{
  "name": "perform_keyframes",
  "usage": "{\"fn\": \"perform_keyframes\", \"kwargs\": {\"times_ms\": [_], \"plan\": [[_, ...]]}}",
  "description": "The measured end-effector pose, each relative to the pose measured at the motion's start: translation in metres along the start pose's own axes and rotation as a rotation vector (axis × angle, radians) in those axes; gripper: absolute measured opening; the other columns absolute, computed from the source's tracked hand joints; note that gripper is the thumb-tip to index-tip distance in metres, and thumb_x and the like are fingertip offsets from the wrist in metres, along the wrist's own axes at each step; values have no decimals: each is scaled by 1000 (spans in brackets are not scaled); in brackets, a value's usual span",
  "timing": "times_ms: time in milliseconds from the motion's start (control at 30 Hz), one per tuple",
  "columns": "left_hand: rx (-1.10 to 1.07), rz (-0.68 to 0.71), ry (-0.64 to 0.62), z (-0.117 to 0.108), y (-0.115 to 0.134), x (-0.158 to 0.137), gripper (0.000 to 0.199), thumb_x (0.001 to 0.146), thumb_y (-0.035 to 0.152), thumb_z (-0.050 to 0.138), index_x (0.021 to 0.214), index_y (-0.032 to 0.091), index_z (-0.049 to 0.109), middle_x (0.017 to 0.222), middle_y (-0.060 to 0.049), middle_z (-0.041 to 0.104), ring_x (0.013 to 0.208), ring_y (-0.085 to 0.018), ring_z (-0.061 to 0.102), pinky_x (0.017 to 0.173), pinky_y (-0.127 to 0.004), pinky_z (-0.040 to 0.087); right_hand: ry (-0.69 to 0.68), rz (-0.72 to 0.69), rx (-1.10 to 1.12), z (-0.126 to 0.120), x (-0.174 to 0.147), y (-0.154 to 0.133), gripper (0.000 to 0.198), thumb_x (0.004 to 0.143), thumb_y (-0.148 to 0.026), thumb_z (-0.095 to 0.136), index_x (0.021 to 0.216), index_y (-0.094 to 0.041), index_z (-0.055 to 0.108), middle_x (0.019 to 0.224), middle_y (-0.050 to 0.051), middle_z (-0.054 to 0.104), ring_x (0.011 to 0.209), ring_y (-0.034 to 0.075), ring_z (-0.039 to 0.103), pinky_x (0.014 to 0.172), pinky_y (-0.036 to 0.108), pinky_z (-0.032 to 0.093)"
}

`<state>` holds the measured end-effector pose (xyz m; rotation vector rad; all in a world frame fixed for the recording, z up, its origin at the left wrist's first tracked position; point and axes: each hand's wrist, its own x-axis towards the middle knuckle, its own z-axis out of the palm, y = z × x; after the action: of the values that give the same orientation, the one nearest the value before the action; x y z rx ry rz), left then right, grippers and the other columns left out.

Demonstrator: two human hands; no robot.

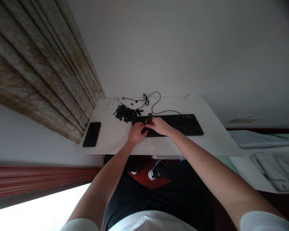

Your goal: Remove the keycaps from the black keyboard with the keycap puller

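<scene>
A black keyboard (pixel 188 125) lies lengthwise on the white table, its left part partly hidden by both hands. My left hand (pixel 136 133) rests over that left end, fingers bent forward and the thumb apart from them; nothing held shows clearly. Close beside it, my right hand (pixel 160 125) is closed on a small dark tool (pixel 149 118) that stands up from the fingers above the keys. The tool's lower end is hidden, and its exact kind is too small to tell. Behind the left end lies a heap of loose black keycaps (pixel 125 113).
The keyboard's black cable (pixel 156 112) runs in loops toward the wall. A black phone (pixel 91 134) lies at the left of the white table (pixel 113 141). Beside the heap is a small blue item (pixel 116 110). A patterned curtain (pixel 62 64) hangs at the left.
</scene>
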<state>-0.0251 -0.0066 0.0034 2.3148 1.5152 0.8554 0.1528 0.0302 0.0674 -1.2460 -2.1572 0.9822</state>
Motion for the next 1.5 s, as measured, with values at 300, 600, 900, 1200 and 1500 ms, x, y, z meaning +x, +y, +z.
{"fn": "perform_keyframes", "kwargs": {"times_ms": [300, 600, 900, 1200, 1500], "plan": [[21, 43, -29, 1, -1, 2, 16, 90, 32, 66, 101, 23, 73, 105, -5, 70, 102, -24, 60, 94, -41, 50, 4, -7, 119, 5, -5, 10, 10, 86, -25, 66, 93, -18, 70, 84, 5, 74, 76, 19, 71, 72, 29, 53], [58, 44, -52, 1, -2, 2, 19, 92, 34, 65, 106, 23, 72, 108, -5, 71, 99, -24, 60, 91, -41, 49, 13, -35, 47, 4, -5, 3, 11, 86, -27, 66, 91, -18, 70, 79, 4, 72, 71, 17, 67, 68, 27, 49], [80, 73, -52, 2, -2, 3, 22, 93, 35, 63, 108, 20, 70, 108, -6, 71, 98, -26, 59, 87, -42, 49, 18, -45, 41, 3, -6, -1, 11, 86, -27, 65, 89, -18, 70, 78, 4, 72, 72, 19, 68, 68, 28, 49], [110, 51, -82, 2, -2, 2, 25, 94, 38, 62, 111, 21, 67, 112, -6, 70, 105, -27, 58, 91, -41, 47, 20, -53, 39, 3, -5, -1, 11, 87, -26, 65, 90, -17, 70, 79, 5, 72, 72, 19, 69, 67, 28, 50], [125, -5, -159, -2, -1, 7, 33, 93, 42, 62, 120, 22, 65, 120, -6, 69, 117, -27, 55, 97, -41, 45, 29, -36, 17, 8, -3, 2, 10, 87, -23, 66, 92, -17, 71, 84, 7, 74, 77, 20, 70, 71, 28, 51]]}}
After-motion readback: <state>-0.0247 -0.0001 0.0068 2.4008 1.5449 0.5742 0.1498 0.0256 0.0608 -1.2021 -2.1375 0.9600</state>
